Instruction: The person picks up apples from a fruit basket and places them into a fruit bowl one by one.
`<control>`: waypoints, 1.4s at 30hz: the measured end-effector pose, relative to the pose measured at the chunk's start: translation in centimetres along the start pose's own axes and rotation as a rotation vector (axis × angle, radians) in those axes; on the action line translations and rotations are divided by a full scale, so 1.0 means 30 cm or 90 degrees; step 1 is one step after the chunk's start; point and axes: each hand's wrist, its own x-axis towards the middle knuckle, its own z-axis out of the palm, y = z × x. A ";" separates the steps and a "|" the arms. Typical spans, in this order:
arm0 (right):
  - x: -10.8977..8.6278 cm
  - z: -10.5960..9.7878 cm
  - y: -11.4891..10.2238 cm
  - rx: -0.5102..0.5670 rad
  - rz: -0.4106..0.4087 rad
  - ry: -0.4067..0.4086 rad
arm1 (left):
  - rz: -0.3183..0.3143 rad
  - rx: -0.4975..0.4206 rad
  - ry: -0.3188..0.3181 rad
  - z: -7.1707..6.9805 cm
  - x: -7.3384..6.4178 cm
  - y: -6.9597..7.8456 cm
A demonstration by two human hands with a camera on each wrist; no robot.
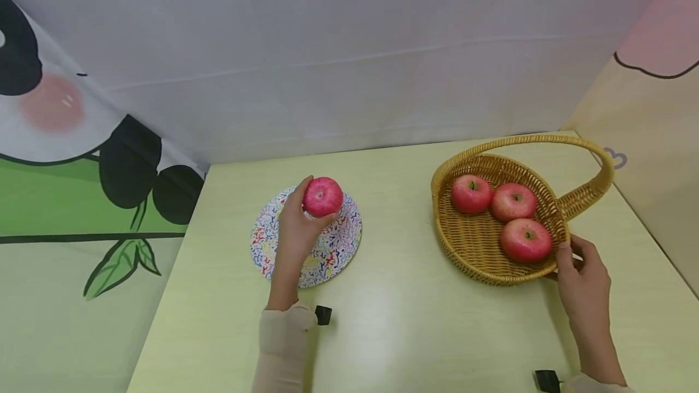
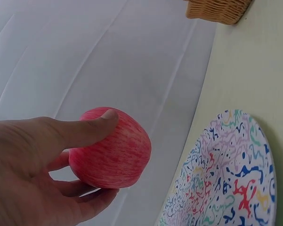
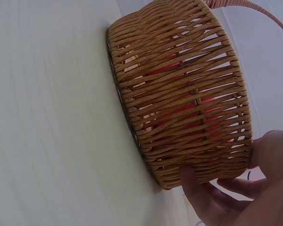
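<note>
A red apple (image 2: 117,153) is gripped between the thumb and fingers of my left hand (image 1: 298,229). In the left wrist view it hangs above a plate (image 1: 330,256) with a multicoloured squiggle pattern, and a gap shows between them. On the right stands a brown wicker basket (image 1: 472,250) with a tall arched handle. Inside it lie three red apples (image 1: 526,240), stems up. My right hand (image 1: 585,284) holds the basket's near right side, its thumb at the rim and fingers against the woven wall (image 3: 188,108).
Both things stand on a pale yellow-green table (image 1: 382,320). A whitish cloth wall (image 1: 349,96) rises behind its back edge. Cartoon-printed panels (image 1: 136,199) flank it on the left and right. Small black blocks (image 1: 323,315) sit by both wrists.
</note>
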 end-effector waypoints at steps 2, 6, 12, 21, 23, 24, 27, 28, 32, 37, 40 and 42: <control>0.001 -0.002 -0.002 -0.002 0.002 0.001 | -0.010 -0.003 0.010 -0.013 0.007 -0.009; 0.003 -0.005 -0.002 -0.006 0.004 0.003 | -0.026 -0.011 0.021 -0.040 0.018 -0.031; 0.000 -0.002 0.004 -0.002 0.009 0.002 | -0.065 0.002 0.041 -0.078 0.029 -0.070; -0.001 0.005 0.006 0.009 0.014 0.023 | -0.127 0.007 0.078 -0.109 0.038 -0.121; -0.001 0.006 0.006 0.011 0.016 0.022 | -0.141 0.007 0.087 -0.116 0.036 -0.135; -0.001 0.006 0.006 0.011 0.016 0.021 | -0.149 0.006 0.091 -0.119 0.036 -0.142; -0.002 0.010 0.004 0.011 0.014 0.020 | -0.163 0.000 0.094 -0.127 0.034 -0.167; -0.002 0.010 0.004 0.011 0.013 0.020 | -0.168 -0.003 0.094 -0.127 0.034 -0.173; -0.002 0.012 0.007 0.010 0.011 0.020 | -0.175 -0.008 0.089 -0.124 0.035 -0.191; 0.001 0.010 0.010 0.013 0.012 0.024 | -0.179 -0.010 0.088 -0.115 0.040 -0.208; 0.001 0.010 0.009 0.016 0.015 0.026 | -0.185 -0.010 0.079 -0.113 0.044 -0.218; 0.000 0.012 0.008 0.015 0.017 0.028 | -0.188 -0.012 0.072 -0.113 0.046 -0.225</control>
